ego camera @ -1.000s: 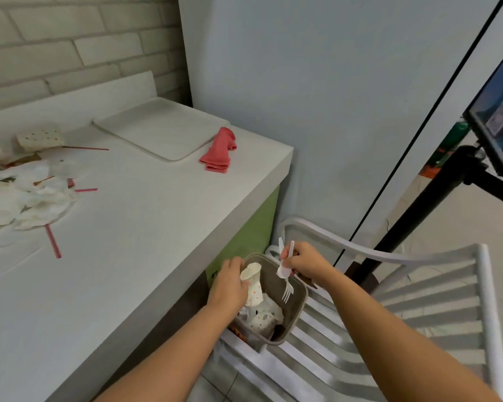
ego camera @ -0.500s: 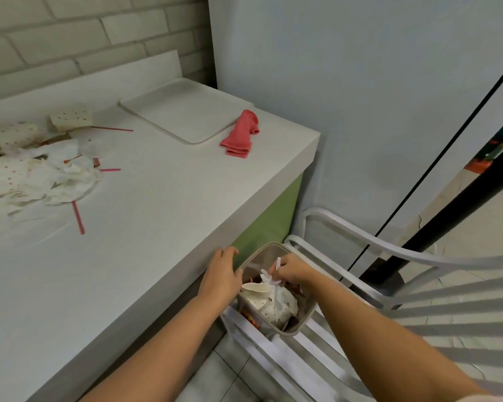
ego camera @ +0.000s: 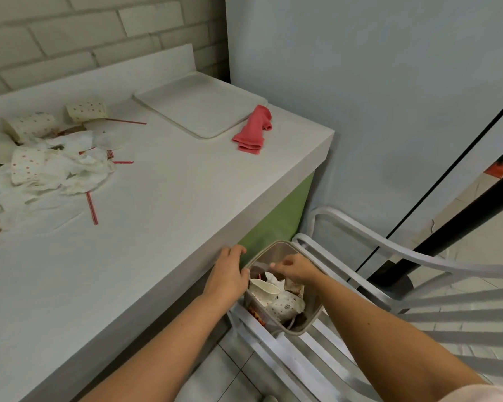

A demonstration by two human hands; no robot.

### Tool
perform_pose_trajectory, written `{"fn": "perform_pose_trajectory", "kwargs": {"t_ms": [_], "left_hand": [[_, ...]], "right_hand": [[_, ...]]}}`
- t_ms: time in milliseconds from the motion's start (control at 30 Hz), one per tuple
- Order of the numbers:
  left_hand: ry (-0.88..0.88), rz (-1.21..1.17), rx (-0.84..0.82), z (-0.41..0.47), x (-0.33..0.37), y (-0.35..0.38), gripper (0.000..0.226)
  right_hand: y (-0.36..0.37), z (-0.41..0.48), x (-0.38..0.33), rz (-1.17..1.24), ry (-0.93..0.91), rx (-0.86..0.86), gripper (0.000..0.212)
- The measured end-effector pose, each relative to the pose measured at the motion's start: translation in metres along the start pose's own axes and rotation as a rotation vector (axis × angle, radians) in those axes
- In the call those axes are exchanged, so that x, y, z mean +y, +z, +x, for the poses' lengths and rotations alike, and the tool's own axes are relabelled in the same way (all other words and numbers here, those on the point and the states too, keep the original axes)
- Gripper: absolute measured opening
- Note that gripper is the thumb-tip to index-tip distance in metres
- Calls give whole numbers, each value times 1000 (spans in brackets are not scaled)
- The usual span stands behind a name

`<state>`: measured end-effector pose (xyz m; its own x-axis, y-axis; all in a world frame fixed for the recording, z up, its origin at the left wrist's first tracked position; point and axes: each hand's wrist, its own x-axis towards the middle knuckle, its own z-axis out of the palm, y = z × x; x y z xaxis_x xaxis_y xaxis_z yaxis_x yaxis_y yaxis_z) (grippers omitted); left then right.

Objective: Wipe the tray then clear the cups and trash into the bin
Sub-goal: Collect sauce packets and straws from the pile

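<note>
A beige bin stands on a white chair seat beside the table. Inside it lie a spotted paper cup, crumpled paper and wrappers. My left hand rests against the table's side next to the bin's rim, fingers relaxed. My right hand hovers over the bin's opening, fingers loosely curled, holding nothing that I can see. The pale tray lies bare at the table's far corner, with a folded red cloth beside it. More spotted cups, napkins and red straws lie at the table's left.
The white table ends in an edge right above the bin. The white slatted chair fills the lower right, its armrest curving behind the bin. A black stand pole rises at the right, and a grey wall panel sits behind.
My left hand let go of the cup and my right hand let go of the white fork; both items went into the bin. The view swung left toward the table.
</note>
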<state>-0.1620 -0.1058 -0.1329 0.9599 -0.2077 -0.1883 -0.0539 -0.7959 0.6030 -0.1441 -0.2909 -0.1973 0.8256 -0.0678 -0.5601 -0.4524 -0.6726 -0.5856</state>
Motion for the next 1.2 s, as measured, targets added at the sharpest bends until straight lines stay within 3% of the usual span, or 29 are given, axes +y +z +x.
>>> {"fn": "perform_pose_trajectory", "kwargs": {"t_ms": [300, 633, 833, 1000, 1200], "left_hand": [[100, -34, 12, -1, 15, -13, 37], [258, -109, 364, -22, 10, -77, 19], [107, -42, 554, -40, -41, -131, 20], [-83, 73, 600, -67, -100, -177, 29], [-354, 173, 654, -114, -176, -226, 32]], "right_hand": [[-9, -16, -21, -205, 48, -272, 39], [-29, -51, -156, -440, -43, -402, 33], [-7, -92, -245, -628, -302, -429, 27], [46, -99, -301, -594, -527, -341, 27], [122, -114, -359, -624, -734, -381, 39]]}}
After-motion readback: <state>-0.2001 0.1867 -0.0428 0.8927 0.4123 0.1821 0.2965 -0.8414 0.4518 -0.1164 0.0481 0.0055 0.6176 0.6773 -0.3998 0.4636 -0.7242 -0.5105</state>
